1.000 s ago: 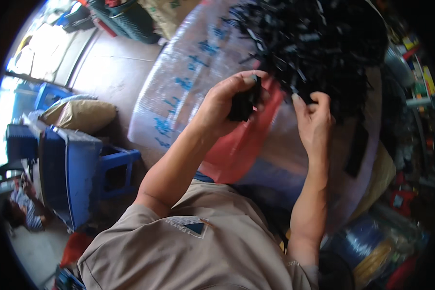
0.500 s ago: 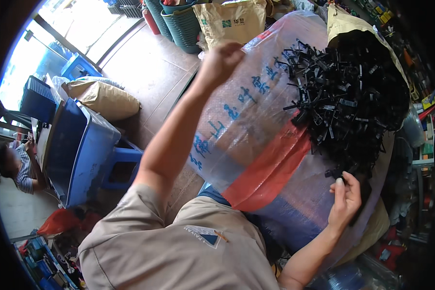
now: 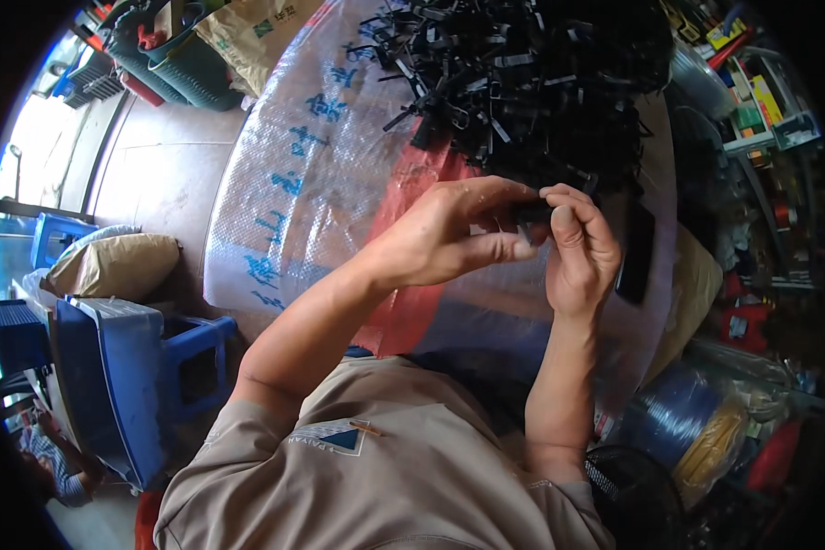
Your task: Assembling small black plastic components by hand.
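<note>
My left hand [image 3: 449,234] and my right hand [image 3: 582,252] meet over a translucent woven sack [image 3: 266,183] with a red stripe and blue lettering. Between their fingertips is a small black part [image 3: 533,216], pinched by the thumb and fingers of both. Fingers cover most of it, so its exact kind does not show. Just beyond the hands lies a large heap of small black strap-like pieces [image 3: 522,82], some with shiny strips. To the right of my right hand, a dark flat rectangular thing [image 3: 636,252] rests on the sack.
Left of me stand a blue plastic bin [image 3: 124,385], a blue stool [image 3: 197,362] and a full tan sack [image 3: 115,266]. Stacked green baskets [image 3: 188,69] are at the far left. A wrapped spool [image 3: 678,422] sits low right, below crowded shelves [image 3: 761,110]. Another person [image 3: 60,458] is at lower left.
My left hand has come down and right from above the sack to meet my right hand. My right hand has moved up and left, off the heap's near edge. The whole view has shifted.
</note>
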The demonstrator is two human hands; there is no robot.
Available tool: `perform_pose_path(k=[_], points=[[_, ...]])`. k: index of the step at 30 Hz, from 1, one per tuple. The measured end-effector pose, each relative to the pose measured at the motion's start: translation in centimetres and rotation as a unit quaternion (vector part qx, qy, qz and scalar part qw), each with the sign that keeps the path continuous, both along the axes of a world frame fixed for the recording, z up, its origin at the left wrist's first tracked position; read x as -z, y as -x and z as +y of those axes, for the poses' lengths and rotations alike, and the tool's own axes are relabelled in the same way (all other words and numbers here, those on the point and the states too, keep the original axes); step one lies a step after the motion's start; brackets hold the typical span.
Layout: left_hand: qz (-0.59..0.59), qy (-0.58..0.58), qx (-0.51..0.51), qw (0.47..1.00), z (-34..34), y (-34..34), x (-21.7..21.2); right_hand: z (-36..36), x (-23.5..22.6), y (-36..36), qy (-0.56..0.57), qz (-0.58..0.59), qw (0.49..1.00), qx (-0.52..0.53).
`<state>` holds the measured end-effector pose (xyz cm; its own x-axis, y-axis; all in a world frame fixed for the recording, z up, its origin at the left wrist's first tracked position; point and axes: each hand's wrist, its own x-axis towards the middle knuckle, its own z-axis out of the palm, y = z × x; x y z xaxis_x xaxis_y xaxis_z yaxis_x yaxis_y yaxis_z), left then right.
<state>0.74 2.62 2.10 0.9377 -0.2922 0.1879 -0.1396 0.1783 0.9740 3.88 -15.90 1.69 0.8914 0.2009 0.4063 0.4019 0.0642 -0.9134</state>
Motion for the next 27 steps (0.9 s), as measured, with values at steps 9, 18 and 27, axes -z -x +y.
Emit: perform_pose_path(k=[9, 18, 27], points=[[-0.020, -0.022, -0.077, 0.997, -2.4, 0.7, 0.2, -1.5, 0.0, 0.7, -0.035, 0.082, 0.993, -0.081], [-0.135, -0.131, -0.196, 0.962, -4.1, 1.7, 1.8, -1.8, 1.9, 0.9, -0.035, 0.061, 0.990, -0.121], [0.268, 0.230, -0.006, 0.936, -3.1, 4.6, 2.1, -2.8, 0.9, 3.6, 0.004, 0.201, 0.968, -0.150]])
